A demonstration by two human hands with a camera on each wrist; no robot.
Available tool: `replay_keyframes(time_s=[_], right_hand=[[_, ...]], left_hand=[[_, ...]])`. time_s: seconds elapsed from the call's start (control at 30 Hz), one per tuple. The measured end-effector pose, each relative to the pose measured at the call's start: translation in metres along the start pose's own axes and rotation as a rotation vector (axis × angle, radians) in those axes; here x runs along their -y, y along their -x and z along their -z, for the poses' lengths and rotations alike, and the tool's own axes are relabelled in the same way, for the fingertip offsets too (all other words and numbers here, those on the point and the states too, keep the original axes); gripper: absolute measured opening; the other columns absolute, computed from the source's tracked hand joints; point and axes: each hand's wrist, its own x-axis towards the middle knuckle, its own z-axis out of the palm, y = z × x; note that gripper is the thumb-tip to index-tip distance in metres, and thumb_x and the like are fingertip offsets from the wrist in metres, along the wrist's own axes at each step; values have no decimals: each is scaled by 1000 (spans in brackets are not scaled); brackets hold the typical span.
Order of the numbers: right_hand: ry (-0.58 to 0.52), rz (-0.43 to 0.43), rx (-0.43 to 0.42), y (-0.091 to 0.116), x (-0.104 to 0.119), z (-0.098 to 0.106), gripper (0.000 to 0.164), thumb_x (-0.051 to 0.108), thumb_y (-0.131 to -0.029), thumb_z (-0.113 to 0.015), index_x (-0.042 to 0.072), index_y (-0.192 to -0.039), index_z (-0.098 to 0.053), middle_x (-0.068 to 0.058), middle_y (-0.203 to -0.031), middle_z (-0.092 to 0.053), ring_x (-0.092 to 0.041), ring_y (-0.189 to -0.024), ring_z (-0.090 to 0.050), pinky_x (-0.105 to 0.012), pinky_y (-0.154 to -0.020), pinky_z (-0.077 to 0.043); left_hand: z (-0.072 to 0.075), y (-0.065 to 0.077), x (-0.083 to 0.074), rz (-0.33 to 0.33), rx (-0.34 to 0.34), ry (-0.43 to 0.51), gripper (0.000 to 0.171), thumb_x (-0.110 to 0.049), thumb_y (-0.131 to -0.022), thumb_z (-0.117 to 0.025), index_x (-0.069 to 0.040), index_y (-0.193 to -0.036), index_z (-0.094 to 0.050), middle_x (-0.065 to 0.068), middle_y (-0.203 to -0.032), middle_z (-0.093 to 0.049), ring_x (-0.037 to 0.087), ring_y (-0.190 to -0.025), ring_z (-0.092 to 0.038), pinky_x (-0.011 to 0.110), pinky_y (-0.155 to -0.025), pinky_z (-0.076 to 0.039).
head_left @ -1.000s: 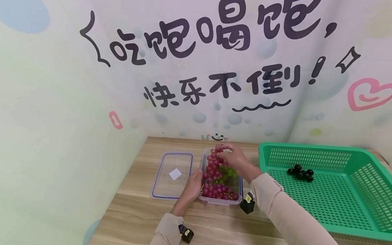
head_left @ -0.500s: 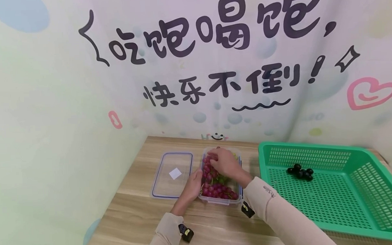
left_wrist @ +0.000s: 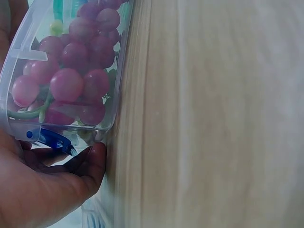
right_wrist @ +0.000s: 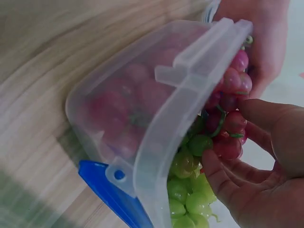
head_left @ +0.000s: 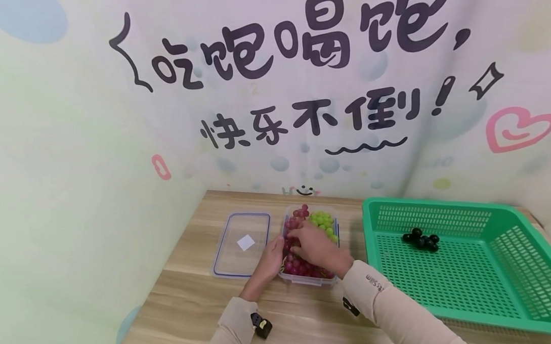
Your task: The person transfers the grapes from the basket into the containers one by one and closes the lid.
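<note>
A clear plastic food container (head_left: 302, 280) holds a bunch of red grapes (head_left: 301, 266) and a bunch of green grapes (head_left: 321, 220). My left hand (head_left: 272, 258) grips the container's left side; in the left wrist view its bent fingers lie against the wall by a blue clip (left_wrist: 52, 139). From the right, my right hand (head_left: 316, 244) reaches over the container with curled fingers on the red grapes. The right wrist view shows its thumb and fingers around the red grapes (right_wrist: 228, 124), close to the green grapes (right_wrist: 192, 197). Part of the red bunch is hidden under this hand.
To the left lies the container's clear lid (head_left: 230, 244) with a blue seal and a white label (head_left: 246, 242). A green plastic basket (head_left: 444, 313) stands at the right, with several dark grapes (head_left: 421, 240) in it. A printed wall (head_left: 257, 177) borders the wooden table (head_left: 188, 296).
My right hand has moved from the container's far end toward its near middle, over the red grapes. The green grapes now show more fully. My left hand stays at the left side.
</note>
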Motion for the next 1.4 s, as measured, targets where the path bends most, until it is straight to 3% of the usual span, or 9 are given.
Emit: replay_keyframes(time_s=[0.33,0.53,0.77,0.83,1.0,1.07,1.17,1.4], right_hand=[[-9,31,6,4,5,-9,29,13,-93,-69,4,-120,-69,-13,-115,-67,-24,-104,-62,-40,-90,-54],[-69,1,-12,7,2,-8,33,14,-94,-69,7,-126,-67,-13,-118,-63,-18,-95,-61,-39,-89,-55],[-104,26,-30,9,-6,1,33,13,-94,-68,9,-127,-67,-11,-122,-66,-26,-110,-63,-43,-94,-53],[-117,17,-49,10,-9,8,33,13,-94,-68,10,-127,-66,-10,-122,-67,-27,-106,-65,-43,-91,-53],[-160,-48,-116,12,-19,28,36,9,-93,-68,11,-128,-65,-14,-124,-66,-22,-81,-67,-35,-67,-55],[-171,-63,-149,13,-23,34,36,8,-92,-69,10,-128,-66,-16,-124,-65,-22,-83,-68,-32,-64,-55],[-173,-80,-180,15,-29,41,36,8,-92,-68,8,-128,-65,-17,-126,-64,-26,-95,-70,-34,-72,-58],[-213,-115,-193,23,-44,57,33,7,-95,-61,4,-128,-64,-20,-123,-66,-33,-100,-70,-41,-74,-58]], left_hand=[[0,0,2,13,-43,-64,43,-19,-110,-23,1,-121,-59,18,-127,-61,33,-124,-54,52,-107,-39],[-1,1,4,13,-26,-43,45,-21,-110,-22,0,-131,-55,20,-136,-57,36,-132,-49,51,-111,-36],[-2,2,4,11,-19,-49,47,-22,-110,-21,-1,-141,-50,20,-141,-54,37,-136,-45,52,-113,-33],[-2,2,4,11,-19,-53,48,-22,-110,-21,0,-144,-47,21,-144,-51,38,-138,-42,52,-114,-31],[0,2,2,20,-36,-81,49,-24,-110,-22,2,-148,-39,24,-149,-43,40,-141,-37,53,-115,-28],[0,2,1,18,-43,-81,49,-24,-110,-23,2,-148,-38,24,-149,-43,41,-141,-36,53,-116,-27],[0,1,1,22,-39,-62,50,-25,-110,-23,2,-149,-38,24,-150,-42,40,-142,-35,52,-116,-27],[-2,2,0,33,-27,-56,50,-25,-110,-21,3,-149,-36,24,-151,-40,41,-143,-34,53,-116,-26]])
